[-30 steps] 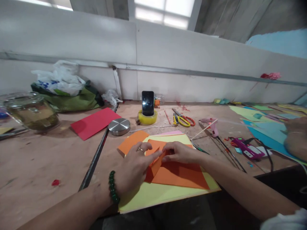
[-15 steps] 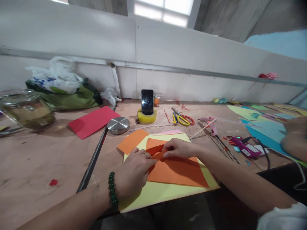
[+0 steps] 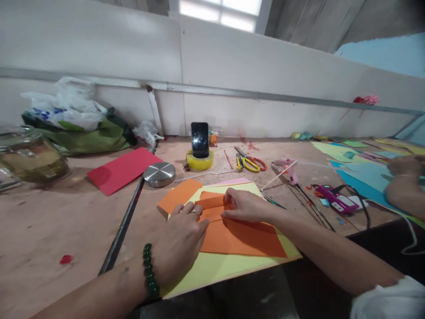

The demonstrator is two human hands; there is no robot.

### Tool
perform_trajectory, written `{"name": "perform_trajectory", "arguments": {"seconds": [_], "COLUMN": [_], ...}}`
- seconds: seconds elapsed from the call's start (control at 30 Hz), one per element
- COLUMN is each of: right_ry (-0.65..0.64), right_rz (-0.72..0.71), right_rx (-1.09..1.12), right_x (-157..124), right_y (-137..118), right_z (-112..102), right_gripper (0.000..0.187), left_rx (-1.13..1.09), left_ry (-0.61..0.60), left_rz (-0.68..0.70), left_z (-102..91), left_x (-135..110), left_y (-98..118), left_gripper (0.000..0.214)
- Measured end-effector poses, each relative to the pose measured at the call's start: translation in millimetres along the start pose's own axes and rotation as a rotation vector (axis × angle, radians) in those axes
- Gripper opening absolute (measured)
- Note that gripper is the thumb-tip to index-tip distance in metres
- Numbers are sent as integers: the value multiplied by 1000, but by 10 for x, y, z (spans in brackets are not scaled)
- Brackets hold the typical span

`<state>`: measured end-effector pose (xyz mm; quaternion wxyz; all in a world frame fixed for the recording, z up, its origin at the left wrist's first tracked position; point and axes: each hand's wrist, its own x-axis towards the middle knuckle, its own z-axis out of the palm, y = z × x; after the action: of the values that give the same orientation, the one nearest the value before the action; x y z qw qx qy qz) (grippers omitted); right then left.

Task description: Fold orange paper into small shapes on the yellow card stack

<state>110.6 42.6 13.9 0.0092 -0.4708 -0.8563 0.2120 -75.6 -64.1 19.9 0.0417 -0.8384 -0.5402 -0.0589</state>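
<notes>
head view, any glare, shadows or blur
Head view: the bright rectangular window is washed out; head view: small reflections dot the upright black phone; head view: a soft shadow lies on the orange paper sheet beside the bare right hand; head view: fine detail looks soft

Beyond the fingers (image 3: 229, 214), a black rectangular phone (image 3: 199, 139) stands at a yellow tape roll (image 3: 201, 164); to their left, a round silver metal lid (image 3: 160, 173); right, a purple power strip (image 3: 336, 200).
</notes>
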Motion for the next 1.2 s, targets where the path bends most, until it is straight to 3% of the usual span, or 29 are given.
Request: {"name": "perform_trajectory", "arguments": {"seconds": [0.17,0.5,0.7,0.87,1.0,1.1,1.2], "right_ry": [-10,-140,-180,-164,35,138,103], "right_rz": [91,56,51,10,-98,-204,-286], "right_rx": [-133,-177,-120,-77,22,112,134], "right_x": [-50,-26,-26,-58,12,155,281], "right_y": [-196,-86,106,269,284,229,146], "right_z": [12,-86,-96,-174,-222,-140,-22], "right_gripper": [69,71,75,63,36,30,11], "left_rx": [28,48,48,-21,-103,-163,-229], "left_ry": [-39,-102,-146,-126,-84,-40,-3], "left_rz": [54,57,30,4,-4,-48,-120], "left_z": [-3,-94,-189,-136,1,65,70], "left_x": [10,-9,-11,-46,-43,6,63], "left_y": [-2,16,16,-12,-61,-111,-171], "left_gripper": [23,23,26,24,25,32,25]}}
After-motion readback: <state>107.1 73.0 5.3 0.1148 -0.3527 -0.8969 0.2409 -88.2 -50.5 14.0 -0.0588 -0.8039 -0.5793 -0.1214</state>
